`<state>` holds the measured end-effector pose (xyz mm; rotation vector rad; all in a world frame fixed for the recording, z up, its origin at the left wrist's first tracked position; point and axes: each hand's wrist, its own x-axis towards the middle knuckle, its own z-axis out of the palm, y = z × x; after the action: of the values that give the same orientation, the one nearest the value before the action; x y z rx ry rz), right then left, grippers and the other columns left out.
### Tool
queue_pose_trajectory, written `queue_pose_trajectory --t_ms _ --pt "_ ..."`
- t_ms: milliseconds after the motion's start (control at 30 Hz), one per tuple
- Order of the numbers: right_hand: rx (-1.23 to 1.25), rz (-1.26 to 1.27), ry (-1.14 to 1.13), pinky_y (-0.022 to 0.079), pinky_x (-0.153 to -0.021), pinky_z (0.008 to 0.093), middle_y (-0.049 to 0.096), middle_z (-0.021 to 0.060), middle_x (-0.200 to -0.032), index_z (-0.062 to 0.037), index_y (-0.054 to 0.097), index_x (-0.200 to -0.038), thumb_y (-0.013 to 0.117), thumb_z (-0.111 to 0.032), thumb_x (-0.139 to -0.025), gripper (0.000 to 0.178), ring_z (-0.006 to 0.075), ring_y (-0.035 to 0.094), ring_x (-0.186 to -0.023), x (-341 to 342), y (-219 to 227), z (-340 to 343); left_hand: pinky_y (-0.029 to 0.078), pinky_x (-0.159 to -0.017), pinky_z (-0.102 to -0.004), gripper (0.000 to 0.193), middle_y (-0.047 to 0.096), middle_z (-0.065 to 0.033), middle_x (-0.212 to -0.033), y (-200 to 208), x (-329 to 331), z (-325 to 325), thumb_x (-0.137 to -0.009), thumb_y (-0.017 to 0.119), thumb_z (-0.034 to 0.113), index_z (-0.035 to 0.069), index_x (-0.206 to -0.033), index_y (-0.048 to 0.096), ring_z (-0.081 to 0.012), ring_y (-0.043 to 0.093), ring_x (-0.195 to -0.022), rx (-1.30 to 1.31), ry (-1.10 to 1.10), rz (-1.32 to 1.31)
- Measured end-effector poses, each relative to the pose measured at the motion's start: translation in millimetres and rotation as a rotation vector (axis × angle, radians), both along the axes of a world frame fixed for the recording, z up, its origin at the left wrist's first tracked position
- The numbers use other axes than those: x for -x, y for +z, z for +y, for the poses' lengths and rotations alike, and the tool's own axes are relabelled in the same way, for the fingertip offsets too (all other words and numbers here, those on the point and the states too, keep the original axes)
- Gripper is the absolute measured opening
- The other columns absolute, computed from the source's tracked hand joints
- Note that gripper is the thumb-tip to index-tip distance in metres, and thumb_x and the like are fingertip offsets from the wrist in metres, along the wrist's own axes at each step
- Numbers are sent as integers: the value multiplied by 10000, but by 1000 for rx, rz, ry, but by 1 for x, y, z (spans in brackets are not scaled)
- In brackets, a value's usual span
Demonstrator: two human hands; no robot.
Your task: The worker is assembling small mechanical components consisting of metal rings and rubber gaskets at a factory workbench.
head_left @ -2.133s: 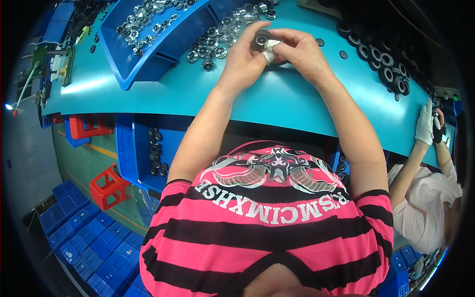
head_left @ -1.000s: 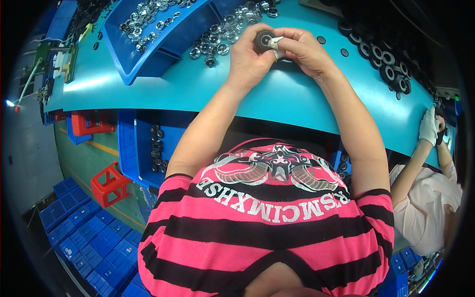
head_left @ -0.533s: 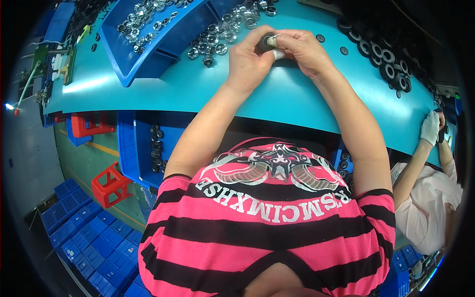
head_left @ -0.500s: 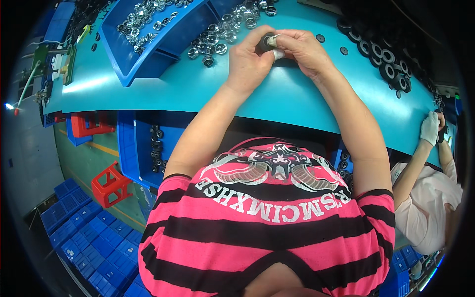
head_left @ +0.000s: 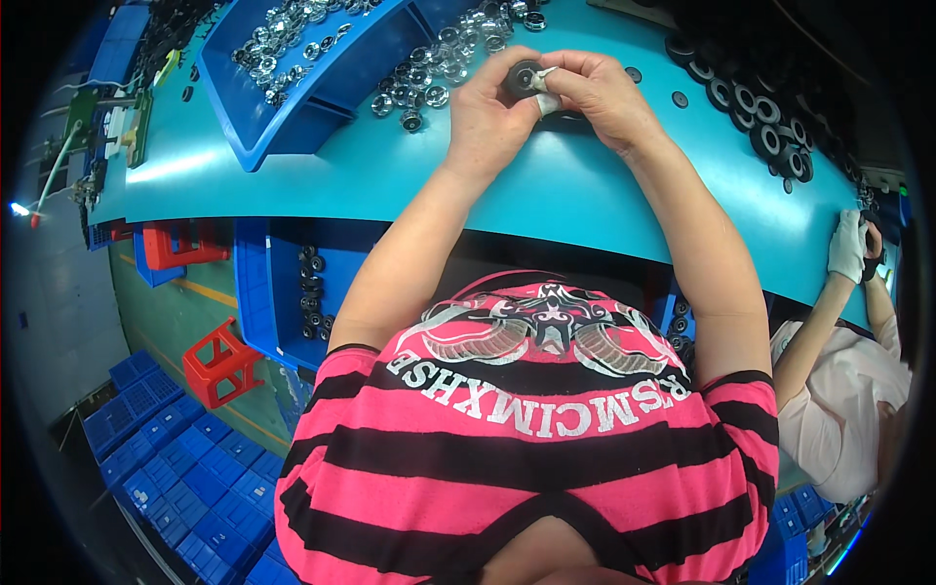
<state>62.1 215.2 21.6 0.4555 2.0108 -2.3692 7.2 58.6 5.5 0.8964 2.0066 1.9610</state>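
A small black wheel (head_left: 525, 80) with a lighter hub is held up over the turquoise table, its round face turned toward me. My left hand (head_left: 487, 119) wraps its fingers around the wheel's left side. From the other side, my right hand (head_left: 603, 99) is closed with its fingertips pressed against the wheel's edge. White wrapping shows on fingertips where the two hands meet. Part of a dark object lies under the right fingers, mostly hidden. Just left of my hands, shiny chrome-like wheel hubs (head_left: 436, 96) lie loose in a pile.
A blue bin (head_left: 255, 146) with more hubs stands at the left. Black tyre rings (head_left: 766, 139) are heaped at the right. Below the table edge, a blue tray (head_left: 255, 292) holds finished-looking wheels. A red stool (head_left: 222, 365) stands on the floor. At far right, a co-worker's gloved hand (head_left: 846, 246) works.
The wheel between my hands has tilted so that its face shows more fully. My right hand has shifted very slightly. The co-worker's hands have moved a little.
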Motion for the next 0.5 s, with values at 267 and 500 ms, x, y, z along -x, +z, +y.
queue_pose_trajectory --t_ms 267,500 --pt "-118 -17 -29 519 -765 270 700 78 -933 46 698 -1124 675 -178 -867 342 131 645 -847 1 -5 -2 558 -790 -247 412 718 -11 -1019 0 -1 3 -787 833 77 71 -1166 673 -98 672 -921 78 19 48" --pt "149 32 122 537 -832 251 706 82 -992 44 673 -1206 647 -151 -889 373 110 658 -861 -2 0 15 529 -611 -211 495 686 -5 -978 -5 7 -3 -790 829 88 90 -1241 625 -74 650 -792 -113 -87 -180"
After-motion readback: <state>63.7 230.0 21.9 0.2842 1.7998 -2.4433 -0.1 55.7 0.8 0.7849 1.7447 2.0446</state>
